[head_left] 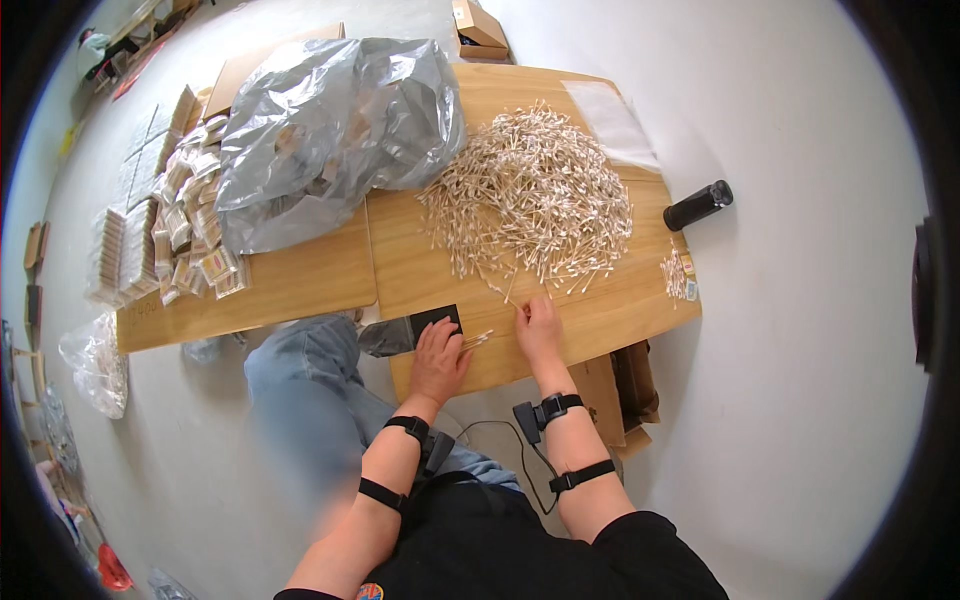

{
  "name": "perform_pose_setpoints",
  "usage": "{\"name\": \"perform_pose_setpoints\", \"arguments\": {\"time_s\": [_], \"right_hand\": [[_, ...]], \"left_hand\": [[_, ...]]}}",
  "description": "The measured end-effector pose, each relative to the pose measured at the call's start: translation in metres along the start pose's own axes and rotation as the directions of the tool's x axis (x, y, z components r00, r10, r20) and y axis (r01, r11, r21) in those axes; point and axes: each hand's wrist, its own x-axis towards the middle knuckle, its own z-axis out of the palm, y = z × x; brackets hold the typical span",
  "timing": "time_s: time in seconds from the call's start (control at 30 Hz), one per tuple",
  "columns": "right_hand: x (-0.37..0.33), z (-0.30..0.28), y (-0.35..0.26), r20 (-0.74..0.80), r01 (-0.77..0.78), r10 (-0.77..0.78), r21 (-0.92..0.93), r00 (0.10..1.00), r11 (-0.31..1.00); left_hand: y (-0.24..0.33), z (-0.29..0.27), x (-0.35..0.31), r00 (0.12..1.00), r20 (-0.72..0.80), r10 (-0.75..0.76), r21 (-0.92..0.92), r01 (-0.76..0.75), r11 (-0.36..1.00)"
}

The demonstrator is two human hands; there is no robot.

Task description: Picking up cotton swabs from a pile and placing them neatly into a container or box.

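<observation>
A large heap of cotton swabs point(540, 190) is spread over the wooden table. At its near edge my right hand point(541, 328) is closed in a pinch, and a single swab point(512, 300) shows at its fingertips. My left hand point(438, 362) rests at the table's near edge, its fingers curled over a flat black pad point(450, 316). A few cotton swabs point(478, 340) stick out from between its thumb and forefinger, pointing right. Dark grey plastic point(388, 338) lies against the pad's left side. Both forearms carry strapped-on black devices.
A big grey plastic bag point(330, 140) covers the table's back left. Left of it lie many small packets point(190, 215) and stacked packs point(122, 255). A black cylinder point(698, 205) stands by the right edge, near a small swab pile point(674, 275). Cardboard boxes point(622, 395) sit below.
</observation>
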Motion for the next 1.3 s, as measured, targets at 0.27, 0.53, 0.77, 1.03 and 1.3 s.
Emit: {"name": "perform_pose_setpoints", "arguments": {"time_s": [0.27,0.53,0.77,1.03,1.3], "right_hand": [[-0.002,-0.001,-0.024,0.194,0.101,-0.114,0.076,0.974,0.992],[0.009,0.0,-0.038,0.31,0.023,-0.13,0.327,0.942,0.945],[0.017,0.001,-0.037,0.345,0.133,-0.222,0.261,0.912,0.956],[0.011,-0.002,-0.031,0.283,0.117,-0.172,0.202,0.944,0.972],[0.02,0.016,-0.043,0.289,0.011,-0.068,0.194,0.955,0.981]], "left_hand": [[-0.005,0.006,-0.001,1.0,0.017,-0.002,0.015,0.002,1.0],[0.0,0.004,0.001,1.0,0.018,-0.006,0.034,0.006,0.999],[-0.004,0.008,-0.005,0.999,-0.008,-0.041,0.036,0.041,0.999],[-0.005,0.009,-0.006,0.999,-0.026,-0.045,0.04,0.046,0.998],[0.0,0.002,0.001,1.0,-0.024,0.018,0.059,-0.016,0.998]]}}
